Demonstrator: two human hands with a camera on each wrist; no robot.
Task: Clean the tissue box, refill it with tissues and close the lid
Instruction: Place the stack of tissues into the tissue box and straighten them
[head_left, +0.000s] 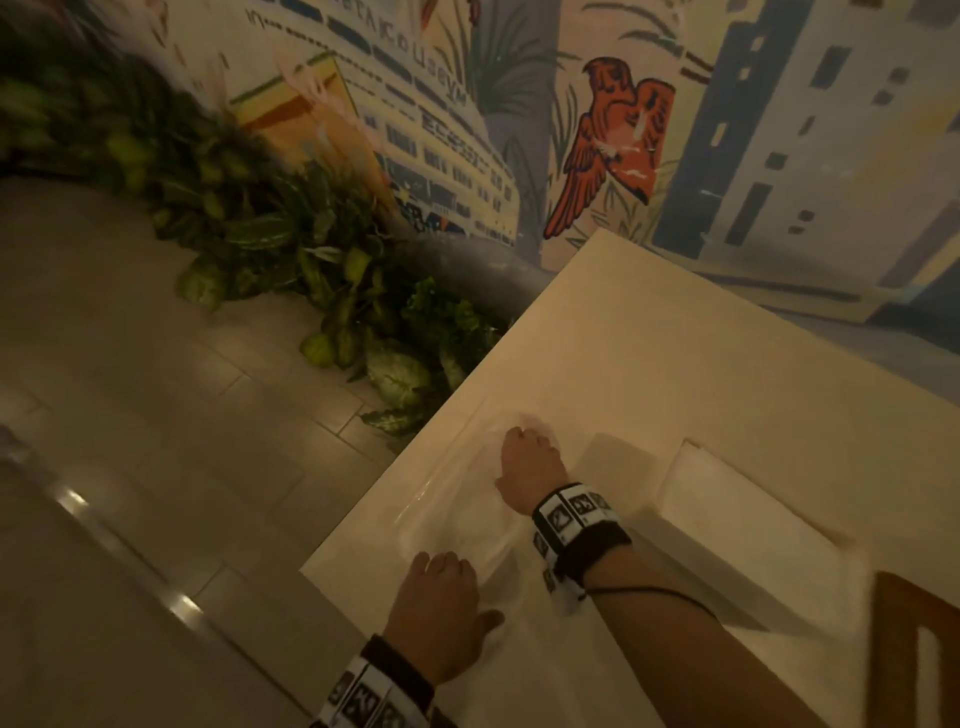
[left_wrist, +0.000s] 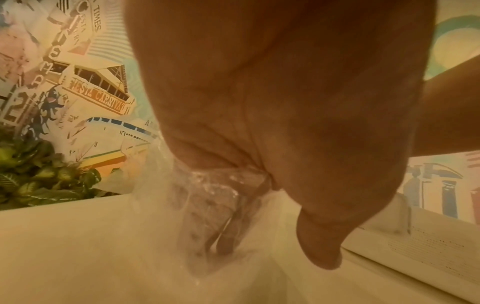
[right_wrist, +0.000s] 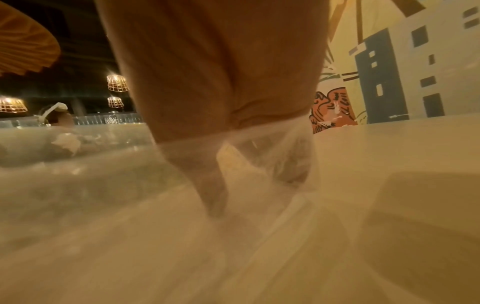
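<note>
A clear plastic wrapper (head_left: 457, 519) lies on the white table (head_left: 649, 353) near its left edge. My left hand (head_left: 441, 597) holds its near end and my right hand (head_left: 530, 457) its far end. In the left wrist view the left hand's (left_wrist: 221, 246) fingers (left_wrist: 226, 242) show through the wrapper film (left_wrist: 161, 185), curled into it. In the right wrist view the right hand's (right_wrist: 233, 195) fingers (right_wrist: 213, 195) are also wrapped in the film (right_wrist: 103, 174). A white tissue stack (head_left: 748, 525) lies right of my right wrist. A brown wooden piece (head_left: 909, 649), perhaps the tissue box, is cut off at the bottom right.
Green leafy plants (head_left: 322, 270) stand on the tiled floor (head_left: 156, 415) just past the table's left edge. A painted mural wall (head_left: 623, 145) rises behind the table. The picture is blurred by motion.
</note>
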